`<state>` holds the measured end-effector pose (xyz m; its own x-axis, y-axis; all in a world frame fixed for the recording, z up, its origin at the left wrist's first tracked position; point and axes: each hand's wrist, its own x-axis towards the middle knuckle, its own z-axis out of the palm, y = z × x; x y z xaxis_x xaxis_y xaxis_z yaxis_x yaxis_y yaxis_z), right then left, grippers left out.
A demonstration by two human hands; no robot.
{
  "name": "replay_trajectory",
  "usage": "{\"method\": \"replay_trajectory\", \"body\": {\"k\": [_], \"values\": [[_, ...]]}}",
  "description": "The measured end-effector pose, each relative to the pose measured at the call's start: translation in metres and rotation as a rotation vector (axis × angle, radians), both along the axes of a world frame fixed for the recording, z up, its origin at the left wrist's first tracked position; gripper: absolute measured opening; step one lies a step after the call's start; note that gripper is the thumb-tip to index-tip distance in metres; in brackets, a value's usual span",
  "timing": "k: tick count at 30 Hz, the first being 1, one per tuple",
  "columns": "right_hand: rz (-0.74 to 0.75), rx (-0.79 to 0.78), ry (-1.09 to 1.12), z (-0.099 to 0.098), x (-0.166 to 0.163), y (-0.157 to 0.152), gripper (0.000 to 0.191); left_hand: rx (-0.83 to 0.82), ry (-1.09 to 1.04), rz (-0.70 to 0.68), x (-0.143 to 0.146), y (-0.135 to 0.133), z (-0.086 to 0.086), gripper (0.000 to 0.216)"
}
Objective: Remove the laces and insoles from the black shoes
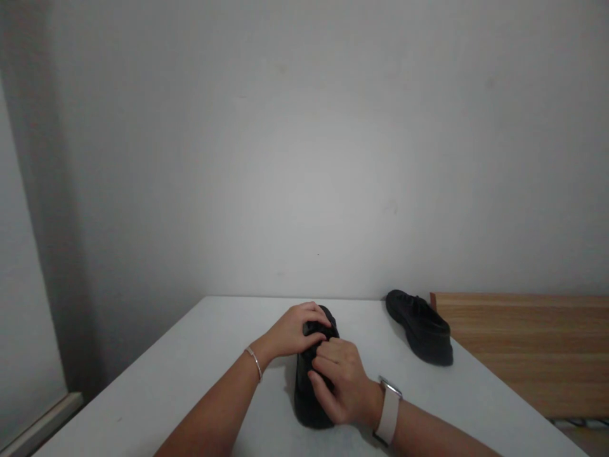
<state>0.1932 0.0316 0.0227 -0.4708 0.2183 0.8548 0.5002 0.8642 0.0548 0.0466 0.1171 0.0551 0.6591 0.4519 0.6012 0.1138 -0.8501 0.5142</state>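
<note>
A black shoe [308,401] lies on the white table in front of me, its toe toward the wall and its heel toward me. My left hand [301,328] wears a thin bracelet and grips the shoe's front part from the left, with fingers over the top and the thumb nearer to me. Over the shoe's middle, around the lacing, my right hand [341,379] is closed, fingers curled in at the upper. Both hands cover the laces, so what the right fingertips pinch is hidden. A light-banded watch is on the right wrist.
A second black lace-up shoe [421,330] rests near the table's right edge, toe toward the wall. The white table [214,355] meets a plain wall [304,158] at the back. Beyond its right edge is a wooden-slatted surface [518,349], set lower.
</note>
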Motion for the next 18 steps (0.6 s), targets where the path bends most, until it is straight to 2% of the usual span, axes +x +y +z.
{"method": "replay_trajectory", "body": {"k": [4, 8, 12, 18], "values": [[0.073, -0.041, 0.112, 0.021, 0.011, 0.013, 0.024, -0.007, -0.024, 0.017, 0.001, -0.001, -0.002, 0.019], [-0.016, -0.145, 0.382, 0.035, 0.019, 0.042, 0.029, -0.09, -0.074, 0.064, 0.002, 0.002, -0.005, 0.012], [-0.043, -0.228, 0.472, 0.027, 0.029, 0.061, 0.026, -0.194, -0.155, 0.095, 0.005, 0.004, -0.01, 0.019], [0.019, -0.337, 0.417, 0.013, 0.044, 0.053, 0.021, -0.26, -0.277, 0.141, 0.005, 0.009, -0.018, 0.027]]}}
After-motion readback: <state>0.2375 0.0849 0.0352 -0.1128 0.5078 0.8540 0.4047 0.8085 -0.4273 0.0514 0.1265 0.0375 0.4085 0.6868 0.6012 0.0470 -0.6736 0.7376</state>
